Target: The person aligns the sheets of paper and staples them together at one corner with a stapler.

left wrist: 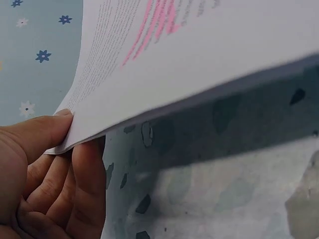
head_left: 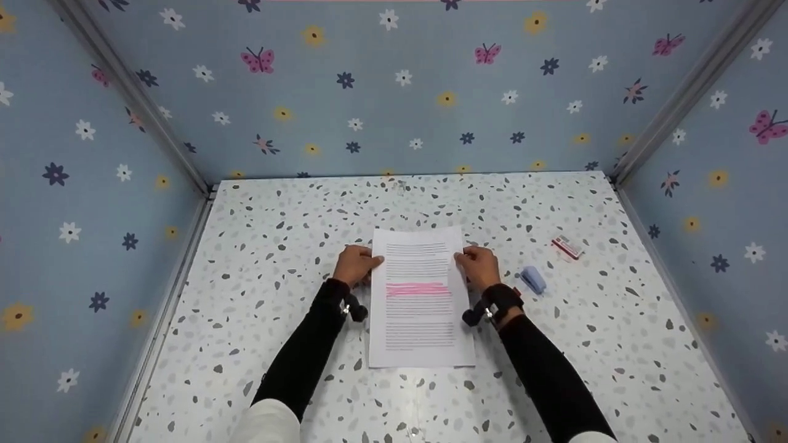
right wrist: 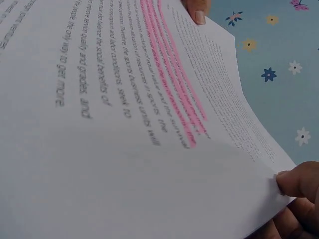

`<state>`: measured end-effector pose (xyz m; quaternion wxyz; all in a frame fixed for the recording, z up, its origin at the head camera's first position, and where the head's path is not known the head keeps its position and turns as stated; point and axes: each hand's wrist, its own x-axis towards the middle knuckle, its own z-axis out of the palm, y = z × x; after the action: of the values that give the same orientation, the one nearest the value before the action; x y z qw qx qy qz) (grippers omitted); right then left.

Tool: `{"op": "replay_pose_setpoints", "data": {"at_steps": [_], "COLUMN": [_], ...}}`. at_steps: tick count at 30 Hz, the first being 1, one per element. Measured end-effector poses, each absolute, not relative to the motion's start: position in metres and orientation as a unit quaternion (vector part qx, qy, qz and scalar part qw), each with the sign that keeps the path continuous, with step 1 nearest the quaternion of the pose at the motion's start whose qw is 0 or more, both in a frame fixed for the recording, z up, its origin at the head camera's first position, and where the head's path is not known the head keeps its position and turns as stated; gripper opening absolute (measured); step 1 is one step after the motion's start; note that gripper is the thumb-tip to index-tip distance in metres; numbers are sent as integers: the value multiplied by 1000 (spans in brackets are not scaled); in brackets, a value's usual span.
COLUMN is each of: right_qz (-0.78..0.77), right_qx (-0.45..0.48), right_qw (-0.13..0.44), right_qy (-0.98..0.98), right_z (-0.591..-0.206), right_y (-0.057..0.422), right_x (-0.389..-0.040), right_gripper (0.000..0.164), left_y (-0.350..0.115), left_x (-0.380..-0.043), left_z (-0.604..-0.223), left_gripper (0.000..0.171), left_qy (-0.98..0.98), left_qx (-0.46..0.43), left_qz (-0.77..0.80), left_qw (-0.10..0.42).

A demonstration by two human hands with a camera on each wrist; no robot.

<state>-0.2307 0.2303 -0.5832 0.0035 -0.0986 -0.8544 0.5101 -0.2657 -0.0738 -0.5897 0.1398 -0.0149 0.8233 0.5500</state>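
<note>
A stack of printed paper sheets (head_left: pixel 418 332) is held by its two side edges, with several lines marked in pink highlighter. My left hand (head_left: pixel 356 264) pinches the left edge, thumb on top and fingers curled beneath, as the left wrist view shows of the same hand (left wrist: pixel 55 169). On the opposite edge, my right hand (head_left: pixel 480 266) pinches the paper the same way. The right wrist view shows its thumb (right wrist: pixel 299 180) on the printed face. In the left wrist view the paper (left wrist: pixel 164 84) is raised off the table, its shadow falling below.
Right of the right hand lies a small blue stapler (head_left: pixel 533 280). Farther back is a small red and white box (head_left: pixel 567 247). The speckled table (head_left: pixel 277 246) is bounded by flowered blue walls (head_left: pixel 394 98) at the back and both sides.
</note>
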Motion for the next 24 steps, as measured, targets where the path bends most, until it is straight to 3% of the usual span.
{"op": "replay_pose_setpoints", "data": {"at_steps": [6, 24], "right_qz": [473, 381], "right_qx": [-110, -97], "right_qw": [5, -11], "right_qy": [-874, -919], "right_z": [-590, -591], "right_y": [228, 228], "right_x": [-233, -234], "right_gripper": [21, 32], "left_y": [-73, -72], "left_x": [-267, -258], "left_z": [-595, -597], "left_gripper": [18, 20], "left_qy": [849, 908], "left_qx": [-14, -29], "left_qz": [516, 408], "left_qw": [110, 90]}}
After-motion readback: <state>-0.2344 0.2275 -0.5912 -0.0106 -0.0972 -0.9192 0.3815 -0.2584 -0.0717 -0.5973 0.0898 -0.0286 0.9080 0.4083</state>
